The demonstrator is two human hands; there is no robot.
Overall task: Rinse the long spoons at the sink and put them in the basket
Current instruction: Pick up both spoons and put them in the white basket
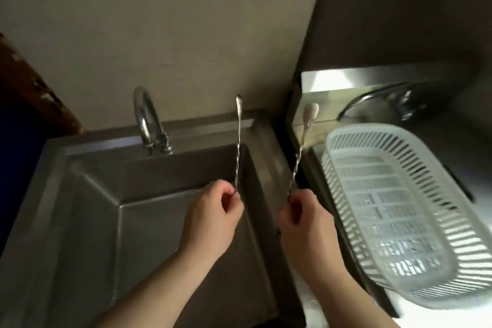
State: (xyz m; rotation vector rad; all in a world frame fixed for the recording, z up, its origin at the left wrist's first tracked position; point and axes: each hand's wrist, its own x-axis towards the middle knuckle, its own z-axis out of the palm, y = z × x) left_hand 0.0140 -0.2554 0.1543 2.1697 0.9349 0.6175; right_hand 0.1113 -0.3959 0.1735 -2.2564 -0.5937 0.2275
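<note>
The steel sink (80, 221) fills the left of the view under a beige wall, with its tap (146, 120) showing no running water. The empty white basket (399, 208) sits on the lit counter to the right. The left hand (213, 216) and right hand (306, 221) each pinch 1 of 2 spoons, the left spoon (237, 146) and right spoon (300, 146), bowls up. Lowering them flat into the basket would likely keep them from slipping through its slots.

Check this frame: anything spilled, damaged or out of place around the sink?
Nothing stands out. Left hand and right hand each pinch a long spoon upright by its handle end; the white basket sits empty beside the sink.
</note>
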